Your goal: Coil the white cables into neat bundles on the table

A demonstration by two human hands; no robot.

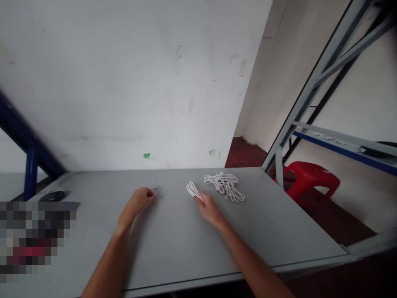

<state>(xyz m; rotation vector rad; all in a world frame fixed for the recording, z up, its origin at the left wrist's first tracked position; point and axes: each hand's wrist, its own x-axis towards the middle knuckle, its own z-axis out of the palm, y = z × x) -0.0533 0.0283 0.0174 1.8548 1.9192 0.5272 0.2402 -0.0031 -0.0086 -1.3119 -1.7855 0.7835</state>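
Observation:
My right hand grips a folded bundle of white cable, held just above the grey table, its loops sticking out past the fingertips. Thin white strands that look like twist ties lie in a loose tangle left of the middle. At the left edge of that tangle is my left hand, thumb and fingers pinched together on the strands; how many it grips is hidden. To the right of my right hand, several coiled white cables lie in a heap.
The grey table meets a white wall at the back. A black computer mouse and a blurred-out area are at the left. Beyond the right edge stand a metal frame and a red plastic stool.

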